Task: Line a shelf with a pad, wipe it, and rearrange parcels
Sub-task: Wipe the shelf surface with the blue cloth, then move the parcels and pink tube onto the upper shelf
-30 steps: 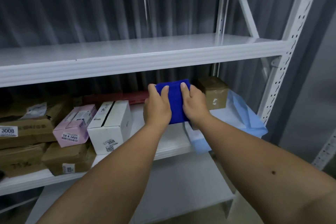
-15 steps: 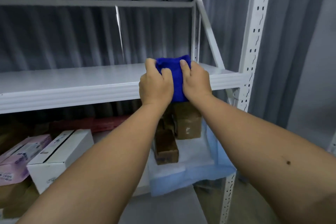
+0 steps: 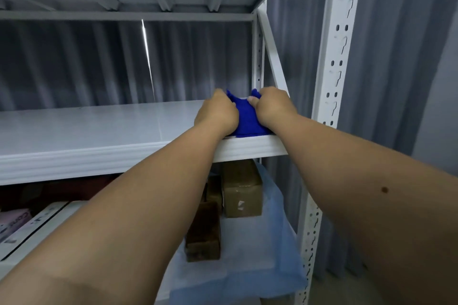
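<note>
Left grip: left hand (image 3: 215, 113) curled onto the left side of the blue cloth (image 3: 247, 119), fingers bunching the fabric.
Right grip: right hand (image 3: 272, 106) pinching the cloth's right side, thumb tucked into a fold.
Cloth: crumpled between both hands, resting on the upper shelf (image 3: 99, 126) at its right front corner, just beside the upright post (image 3: 334, 62).
Step in hand: wiping, judged at its start (cloth set down at one end, rest of surface bare and untouched).
Next move: likely a flatter spread of the cloth, then a leftward sweep with downward pressure along the shelf.
Pad: light blue pad (image 3: 247, 267) lining the lower shelf, edge drooping over the front.
Parcels: brown parcels (image 3: 241, 190) standing on the pad; further boxes (image 3: 32, 228) at lower left, rearranging judged not yet finished.
</note>
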